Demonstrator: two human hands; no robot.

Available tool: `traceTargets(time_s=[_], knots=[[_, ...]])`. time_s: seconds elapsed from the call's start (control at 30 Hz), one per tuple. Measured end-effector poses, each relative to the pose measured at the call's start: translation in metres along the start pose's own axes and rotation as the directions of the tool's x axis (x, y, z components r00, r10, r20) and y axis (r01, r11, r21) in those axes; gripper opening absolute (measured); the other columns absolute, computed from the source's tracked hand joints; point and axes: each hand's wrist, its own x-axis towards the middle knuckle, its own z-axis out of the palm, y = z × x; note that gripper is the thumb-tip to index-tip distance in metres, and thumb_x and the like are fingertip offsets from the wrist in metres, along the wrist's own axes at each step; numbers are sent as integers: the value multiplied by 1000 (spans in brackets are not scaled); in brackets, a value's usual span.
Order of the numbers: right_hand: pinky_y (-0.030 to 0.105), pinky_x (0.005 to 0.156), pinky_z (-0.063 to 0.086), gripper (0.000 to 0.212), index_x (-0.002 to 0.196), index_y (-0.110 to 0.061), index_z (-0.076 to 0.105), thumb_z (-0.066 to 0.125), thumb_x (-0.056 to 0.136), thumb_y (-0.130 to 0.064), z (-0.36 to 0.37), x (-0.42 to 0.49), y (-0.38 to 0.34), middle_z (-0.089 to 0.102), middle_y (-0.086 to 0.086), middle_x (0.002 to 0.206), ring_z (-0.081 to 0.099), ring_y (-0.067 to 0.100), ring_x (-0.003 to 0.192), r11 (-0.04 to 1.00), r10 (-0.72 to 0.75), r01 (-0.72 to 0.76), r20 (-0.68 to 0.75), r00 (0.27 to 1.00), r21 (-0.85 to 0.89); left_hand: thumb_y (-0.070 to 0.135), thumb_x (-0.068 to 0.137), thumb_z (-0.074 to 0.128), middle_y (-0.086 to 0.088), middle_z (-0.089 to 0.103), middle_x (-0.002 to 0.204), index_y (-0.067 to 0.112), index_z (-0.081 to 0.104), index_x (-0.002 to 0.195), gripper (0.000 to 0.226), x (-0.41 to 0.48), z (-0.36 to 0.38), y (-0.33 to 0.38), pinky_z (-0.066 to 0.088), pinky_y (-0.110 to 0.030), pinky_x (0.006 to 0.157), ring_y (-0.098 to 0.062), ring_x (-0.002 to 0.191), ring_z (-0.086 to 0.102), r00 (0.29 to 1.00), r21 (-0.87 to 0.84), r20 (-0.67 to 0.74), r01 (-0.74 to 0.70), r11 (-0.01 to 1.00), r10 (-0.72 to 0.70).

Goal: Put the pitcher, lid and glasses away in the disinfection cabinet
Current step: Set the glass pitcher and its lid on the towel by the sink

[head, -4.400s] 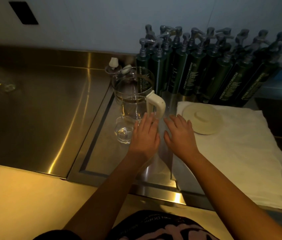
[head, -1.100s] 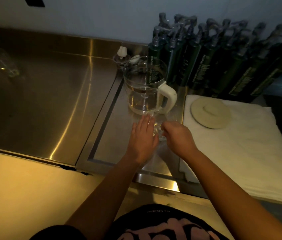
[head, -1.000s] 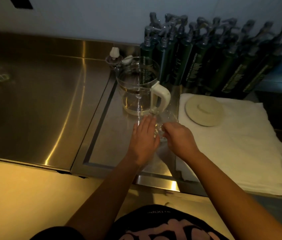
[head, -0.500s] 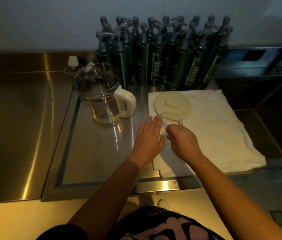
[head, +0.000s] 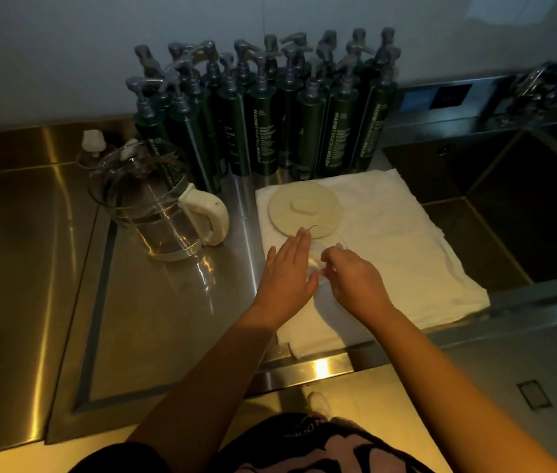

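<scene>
A clear glass sits between my hands over the white towel. My right hand pinches the glass at its near side. My left hand lies with straight fingers against the glass's left side. The round cream lid rests on the towel just behind the glass. The glass pitcher with a cream handle stands on the steel counter to the left, with a little water in it.
Several dark green pump bottles stand along the wall behind. A small clear bottle with a white cap is behind the pitcher. A deep steel sink lies to the right. The steel counter extends left.
My right hand took the glass from in front of the pitcher and carried it right over the towel, with my left hand alongside. The view swung to the right.
</scene>
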Motion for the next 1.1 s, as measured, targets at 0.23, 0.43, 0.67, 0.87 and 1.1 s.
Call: traceTargets(time_s=[0.23,0.43,0.67,0.87,1.1], knots=[[40,62,54,23,100,-4,63,70,81,-15,-7,-6,21,67,14,85,64,30,72,997,66,-65,10,998,-47,35,94,49,-2,7,158,15,2,149,75,8,8,10,4,-34,115,-15,143,8,997,4,63,-33,999,33],[36,81,46,22,109,-6,60,58,90,-16,-18,-9,32,62,9,103,59,26,94,982,190,-190,13,982,-22,37,94,48,-3,0,158,19,-2,149,76,17,14,19,6,-39,115,-19,144,4,991,93,129,-53,994,41],[33,56,52,34,86,-5,66,87,59,-9,-19,-19,49,67,14,74,64,28,60,985,138,-138,-10,990,-101,35,94,48,-4,-3,158,23,-6,149,78,24,17,29,7,-41,115,-22,144,1,983,139,173,-81,987,56],[44,77,53,58,111,-3,62,86,60,-18,-21,-18,52,66,20,106,66,36,89,975,74,-93,-102,992,-201,37,95,46,-4,-4,158,21,-5,149,76,31,23,32,6,-38,115,-21,144,-3,982,149,177,-95,984,68],[53,99,32,82,134,-9,45,84,62,-11,-13,-9,48,46,15,139,43,36,128,954,-79,88,45,996,-287,37,96,46,-6,-5,158,11,-2,149,76,31,25,33,-4,-28,113,-19,144,-9,985,138,158,-94,986,71]])
